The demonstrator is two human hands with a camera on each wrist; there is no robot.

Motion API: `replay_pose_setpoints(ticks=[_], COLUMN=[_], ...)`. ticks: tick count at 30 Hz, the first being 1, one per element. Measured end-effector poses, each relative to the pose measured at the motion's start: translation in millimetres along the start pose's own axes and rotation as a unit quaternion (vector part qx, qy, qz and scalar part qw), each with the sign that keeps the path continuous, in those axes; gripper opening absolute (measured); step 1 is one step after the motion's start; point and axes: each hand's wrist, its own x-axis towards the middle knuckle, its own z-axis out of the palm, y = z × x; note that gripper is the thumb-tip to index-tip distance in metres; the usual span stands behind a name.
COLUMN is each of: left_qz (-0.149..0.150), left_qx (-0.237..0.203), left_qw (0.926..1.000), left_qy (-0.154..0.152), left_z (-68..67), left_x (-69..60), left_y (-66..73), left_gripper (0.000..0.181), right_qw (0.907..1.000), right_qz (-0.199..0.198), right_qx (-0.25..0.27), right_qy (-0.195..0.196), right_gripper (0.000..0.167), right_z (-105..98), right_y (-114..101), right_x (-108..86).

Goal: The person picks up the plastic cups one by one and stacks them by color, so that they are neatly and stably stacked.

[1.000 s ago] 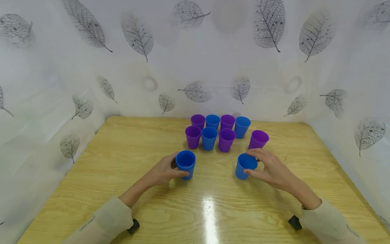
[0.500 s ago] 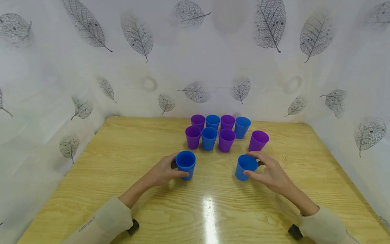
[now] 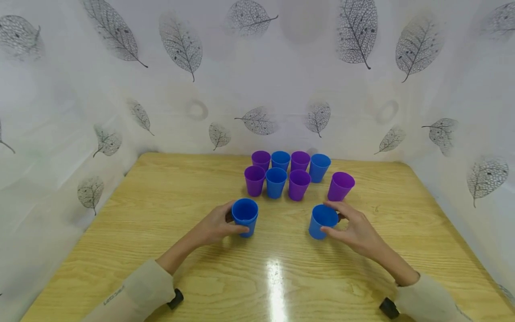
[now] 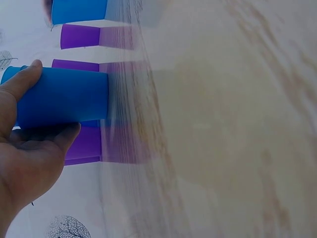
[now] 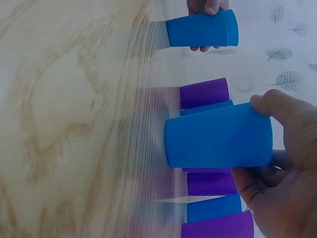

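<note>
1. Held in left hand [image 3: 217,227]: blue stack [image 3: 246,215], apparently two nested cups, judging by the double rim. Gripped with thumb on near side, fingers around far side.
2. Held in right hand [image 3: 356,228]: single blue cup [image 3: 322,219], pinched near the rim between thumb in front and fingers behind.
3. Judged key relation: sideways gap between blue stack and blue cup. Roughly level in depth, well apart, mouths up, long axes upright and near parallel.
4. Lying inward of both palms: blue stack to right of left hand, blue cup to left of right hand.
5. Contact of blue cup's base with table [image 3: 161,188]: cannot tell.
6. Noted just beyond right hand: lone purple cup [image 3: 341,186], upright, well apart from left hand. Farther back, between: two rows of cups [image 3: 276,184], purple and blue.
</note>
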Motion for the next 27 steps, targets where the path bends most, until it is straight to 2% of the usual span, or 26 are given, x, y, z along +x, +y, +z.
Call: replay_pose_setpoints(ticks=[13, 19, 27], left_qz=[0.005, 0.008, 0.009], left_qx=[-0.016, -0.021, -0.015], left_qw=[0.9999, 0.9997, 0.9998], left_qy=[-0.002, -0.003, 0.0], left_z=[1.1, 0.7, 1.6], left_x=[-0.7, -0.6, -1.3], left_y=[1.6, 1.4, 2.5], left_gripper=[0.064, 0.064, 0.064], right_qw=[0.999, 0.9977, 0.9971], right_qz=[-0.04, -0.052, -0.055], right_qx=[0.013, 0.042, 0.053], right_qy=[-0.012, -0.009, -0.005], right_gripper=[0.06, 0.061, 0.06], right_z=[10, 13, 16], right_y=[-22, -38, -55], right_x=[17.5, 31.1, 46.3])
